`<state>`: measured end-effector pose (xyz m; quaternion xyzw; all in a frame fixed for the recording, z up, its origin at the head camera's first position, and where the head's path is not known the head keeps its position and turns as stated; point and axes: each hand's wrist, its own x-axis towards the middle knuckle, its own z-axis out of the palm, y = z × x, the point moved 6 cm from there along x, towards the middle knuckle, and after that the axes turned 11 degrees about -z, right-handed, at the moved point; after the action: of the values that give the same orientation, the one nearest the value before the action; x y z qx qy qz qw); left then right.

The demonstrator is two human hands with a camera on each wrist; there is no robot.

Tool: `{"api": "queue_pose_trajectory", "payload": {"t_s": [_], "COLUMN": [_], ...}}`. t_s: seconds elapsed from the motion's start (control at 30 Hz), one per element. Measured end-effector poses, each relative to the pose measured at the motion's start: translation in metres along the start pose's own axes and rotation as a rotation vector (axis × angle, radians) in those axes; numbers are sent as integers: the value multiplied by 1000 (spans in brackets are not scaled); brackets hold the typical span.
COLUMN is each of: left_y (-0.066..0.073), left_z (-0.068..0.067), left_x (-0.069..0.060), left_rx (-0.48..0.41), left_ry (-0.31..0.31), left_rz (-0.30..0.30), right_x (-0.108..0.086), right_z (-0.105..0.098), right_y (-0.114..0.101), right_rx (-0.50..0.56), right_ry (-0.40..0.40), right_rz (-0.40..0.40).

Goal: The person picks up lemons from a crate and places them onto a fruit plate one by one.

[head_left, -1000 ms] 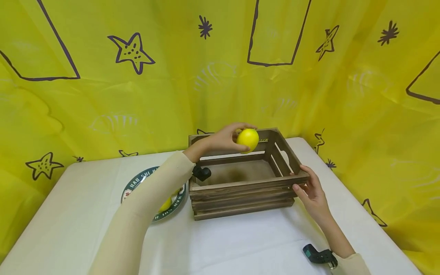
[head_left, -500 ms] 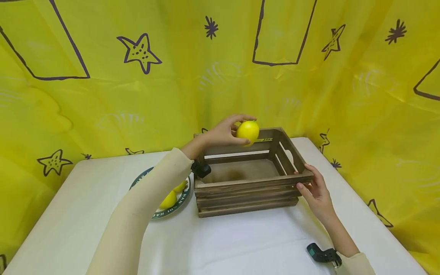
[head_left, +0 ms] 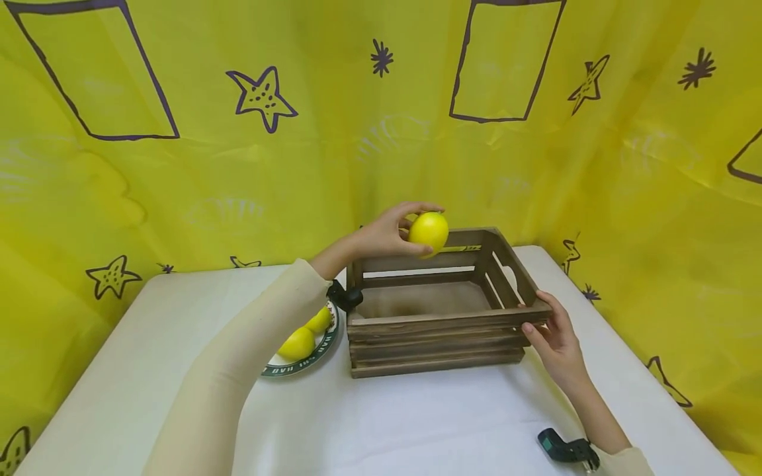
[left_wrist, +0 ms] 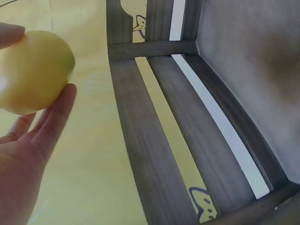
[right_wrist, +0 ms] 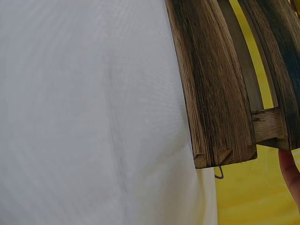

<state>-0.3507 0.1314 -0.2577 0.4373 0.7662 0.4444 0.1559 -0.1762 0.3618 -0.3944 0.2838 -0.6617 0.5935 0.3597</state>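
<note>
My left hand [head_left: 387,233] pinches a yellow lemon [head_left: 430,231] between thumb and fingers, above the back part of a brown wooden slatted crate [head_left: 440,328]. In the left wrist view the lemon [left_wrist: 35,72] hangs apart from the crate's slats [left_wrist: 145,140]. My right hand [head_left: 559,344] grips the crate's front right corner, thumb at the front and fingers at the side. Only a fingertip of the right hand [right_wrist: 289,176] shows in the right wrist view, at the crate's corner. The visible crate floor holds no fruit.
Left of the crate is a white plate with a green lettered rim [head_left: 297,365], partly hidden by my left sleeve. Lemons [head_left: 297,344] lie on it. A white cloth [head_left: 369,423] covers the table, and a yellow patterned curtain [head_left: 321,165] hangs close behind.
The lemon in my left hand has risen slightly and shifted left relative to the crate. My right hand stays on the corner. More of the plate's lemons show as the head view turns.
</note>
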Motion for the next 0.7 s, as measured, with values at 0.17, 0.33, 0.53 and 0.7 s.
{"api": "queue_pose_trajectory", "payload": {"t_s": [0.17, 0.33, 0.53, 0.7], "left_y": [7, 10, 17, 22], "left_z": [-5, -9, -17, -22], "left_x": [-5, -14, -31, -44], "left_rx": [-15, -21, -28, -14], "left_ry": [7, 22, 43, 47], "left_rz": [33, 60, 90, 123], "right_x": [-1, 0, 0, 2], "right_z": [0, -1, 1, 1], "right_y": [-1, -1, 0, -1], "right_rx": [9, -3, -15, 5], "right_ry": [12, 13, 0, -7], "right_rz": [-3, 2, 11, -18]}}
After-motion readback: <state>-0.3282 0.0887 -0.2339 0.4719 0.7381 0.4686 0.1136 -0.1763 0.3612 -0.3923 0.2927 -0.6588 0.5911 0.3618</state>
